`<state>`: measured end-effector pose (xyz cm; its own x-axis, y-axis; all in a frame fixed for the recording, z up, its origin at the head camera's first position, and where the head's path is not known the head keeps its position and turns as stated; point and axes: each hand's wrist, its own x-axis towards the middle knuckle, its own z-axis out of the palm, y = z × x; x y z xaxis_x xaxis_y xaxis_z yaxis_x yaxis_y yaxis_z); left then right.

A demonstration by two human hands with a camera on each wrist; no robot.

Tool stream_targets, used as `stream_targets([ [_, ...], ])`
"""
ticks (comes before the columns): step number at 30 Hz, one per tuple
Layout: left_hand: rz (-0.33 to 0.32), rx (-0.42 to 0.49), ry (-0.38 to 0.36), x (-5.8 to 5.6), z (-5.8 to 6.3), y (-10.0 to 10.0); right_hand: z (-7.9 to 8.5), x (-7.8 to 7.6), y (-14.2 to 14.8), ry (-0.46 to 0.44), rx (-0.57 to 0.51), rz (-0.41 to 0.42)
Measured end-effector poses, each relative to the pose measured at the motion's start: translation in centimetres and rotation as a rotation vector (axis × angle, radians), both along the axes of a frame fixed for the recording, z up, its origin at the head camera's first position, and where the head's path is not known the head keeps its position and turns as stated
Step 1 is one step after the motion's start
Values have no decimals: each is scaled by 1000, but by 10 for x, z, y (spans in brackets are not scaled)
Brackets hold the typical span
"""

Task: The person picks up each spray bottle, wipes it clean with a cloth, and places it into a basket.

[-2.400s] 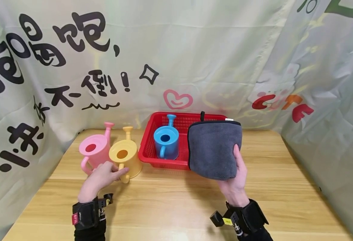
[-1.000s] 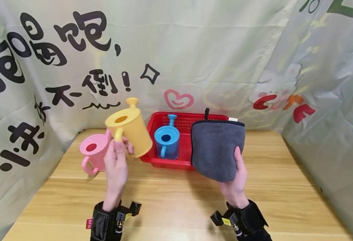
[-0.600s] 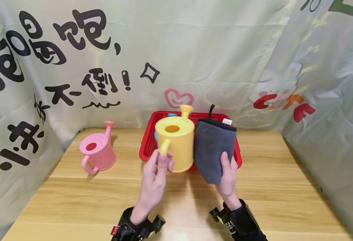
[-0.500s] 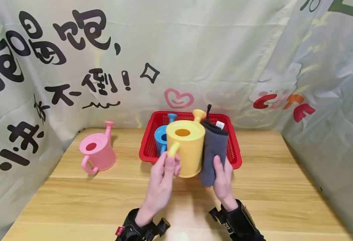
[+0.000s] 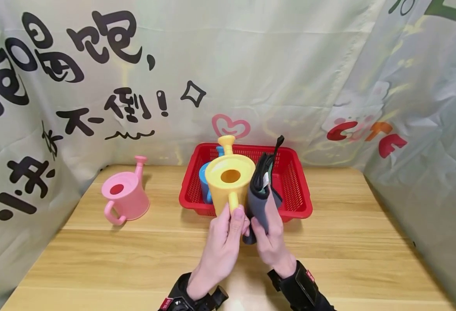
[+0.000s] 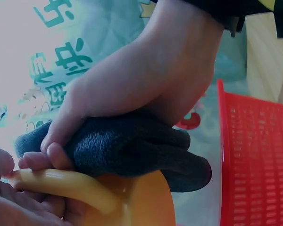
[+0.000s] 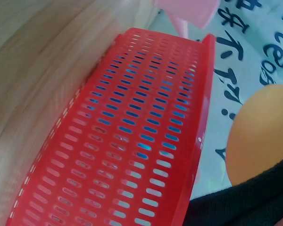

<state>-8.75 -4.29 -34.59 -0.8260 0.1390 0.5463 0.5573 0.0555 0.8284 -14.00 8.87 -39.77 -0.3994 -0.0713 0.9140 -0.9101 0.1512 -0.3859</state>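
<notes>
My left hand [image 5: 220, 248] grips the handle of a yellow watering can [image 5: 222, 196], raised in front of the basket with its spout pointing away. In my right hand [image 5: 272, 239] is a dark grey cloth [image 5: 257, 207], bunched up and held against the can's right side. The left wrist view shows fingers wrapped around the yellow handle [image 6: 66, 183], with the folded cloth [image 6: 118, 141] lying along the can. Only the can's rounded base [image 7: 264, 136] and a dark strip of cloth [image 7: 240, 200] appear in the right wrist view.
A red plastic basket [image 5: 305, 203] sits at the back of the wooden table [image 5: 352, 242]. Inside it, at the left, a blue watering can [image 5: 205, 183] is partly hidden by the yellow one. To the left stands a pink watering can [image 5: 132, 205]. A printed fabric sheet [image 5: 290, 86] hangs behind.
My left hand took the yellow can by its handle, lifted it from the table and moved it right. My right hand brought the cloth left and folded it against the can.
</notes>
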Motion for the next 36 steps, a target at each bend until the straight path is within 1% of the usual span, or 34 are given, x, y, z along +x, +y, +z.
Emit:
stream_targets([
  [2, 32, -12, 24, 0, -1, 0, 0, -2, -2, 67, 46, -16],
  [4, 61, -29, 44, 0, -1, -1, -1, -3, -3, 113, 76, -41],
  [8, 70, -46, 15, 3, 1, -3, -2, -2, -4, 164, 112, -102],
  [12, 49, -37, -5, 6, 2, -4, -2, -1, -3, 196, 126, -133],
  [18, 13, -5, -44, 6, 3, -6, -3, -2, -2, 236, 128, -165],
  [22, -38, 14, -69, 5, 4, -7, -4, -7, -2, 273, 117, -198],
  [24, -63, 18, -88, 5, 5, -8, -4, -8, -1, 274, 111, -206],
  [26, -76, 11, -101, 6, 6, -8, -4, -8, -1, 247, 98, -185],
  [29, -85, -17, -117, 7, 7, -9, -3, -6, 1, 150, 41, -117],
  [32, -114, -38, -137, 8, 9, -9, -2, 0, 5, -10, -73, -35],
  [34, -150, -45, -150, 9, 9, -9, -1, 4, 8, -116, -156, -27],
  [36, -188, -40, -166, 10, 10, -8, 1, 8, 11, -242, -231, -22],
])
